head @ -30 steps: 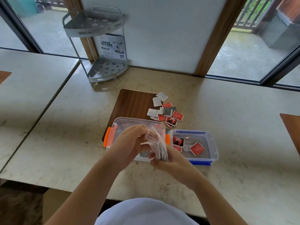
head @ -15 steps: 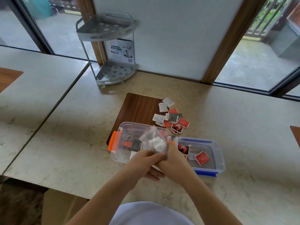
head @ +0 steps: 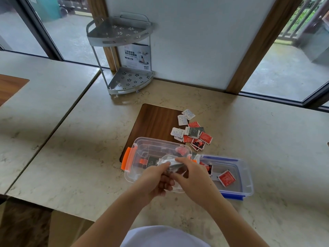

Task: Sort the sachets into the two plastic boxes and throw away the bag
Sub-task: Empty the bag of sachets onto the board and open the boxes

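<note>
Clear plastic bag has gone from raised to bunched low over the orange-latched box; I see left hand and right hand both pinching it. Judgement: ready for disposal, though loose sachets remain unsorted.

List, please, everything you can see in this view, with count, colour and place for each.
Clear plastic box with orange latches: one, centre, partly on the board.
Clear plastic box with blue latches: one, right of it, holding red sachets.
Loose sachets: a dozen or so, red, white, dark, behind the boxes.
Crumpled clear plastic bag: one, in both hands.
Dark wooden board: one, inset in the counter.
Grey metal corner shelf: one, two-tier, at the wall.
Left hand, right hand: gripping the bag.
</note>
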